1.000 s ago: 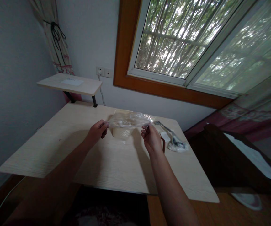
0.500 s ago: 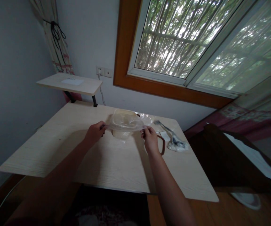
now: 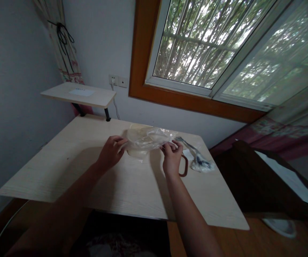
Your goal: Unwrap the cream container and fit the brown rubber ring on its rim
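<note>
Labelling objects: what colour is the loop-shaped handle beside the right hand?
Reddish brown; the handle shows best in the head view, just right of the right hand.

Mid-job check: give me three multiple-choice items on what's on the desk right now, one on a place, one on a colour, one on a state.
1. Where does the tub lie?
A. under the clear bag
B. on the small shelf
C. at the desk's near edge

2. What colour is the loop beside the right hand?
A. green
B. reddish brown
C. yellow

3. How is the bag held?
A. by the left hand alone
B. by neither hand
C. by both hands

Answers:
1 A, the tub shows beneath the clear bag on the desk.
2 B, the loop is reddish brown.
3 C, the left hand and right hand each pinch an end.
</note>
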